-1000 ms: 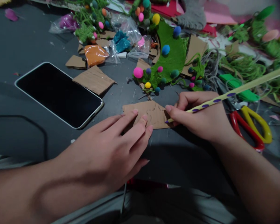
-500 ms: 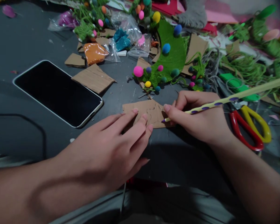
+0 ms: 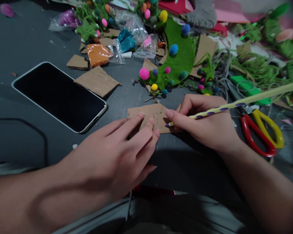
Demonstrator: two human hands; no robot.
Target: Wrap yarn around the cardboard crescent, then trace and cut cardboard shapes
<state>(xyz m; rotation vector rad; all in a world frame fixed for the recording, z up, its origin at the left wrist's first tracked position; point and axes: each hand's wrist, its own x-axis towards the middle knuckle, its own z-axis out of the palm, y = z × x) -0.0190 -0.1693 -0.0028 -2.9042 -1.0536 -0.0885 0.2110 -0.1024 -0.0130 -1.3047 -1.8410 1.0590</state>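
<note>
- On the table, the cardboard lies under the left hand, fingers spread.
- The right hand pinches the pencil in its fingers.
- The tip has slid left, so the drawing likely grows.

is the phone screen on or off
It looks off: the phone lies face up, its screen plain black with nothing lit, left of the cardboard piece under the left hand.

Cardboard pc under L hand, nr desk front edge; phone L, scissors R, yarn behind scissors twd far edge.
</note>
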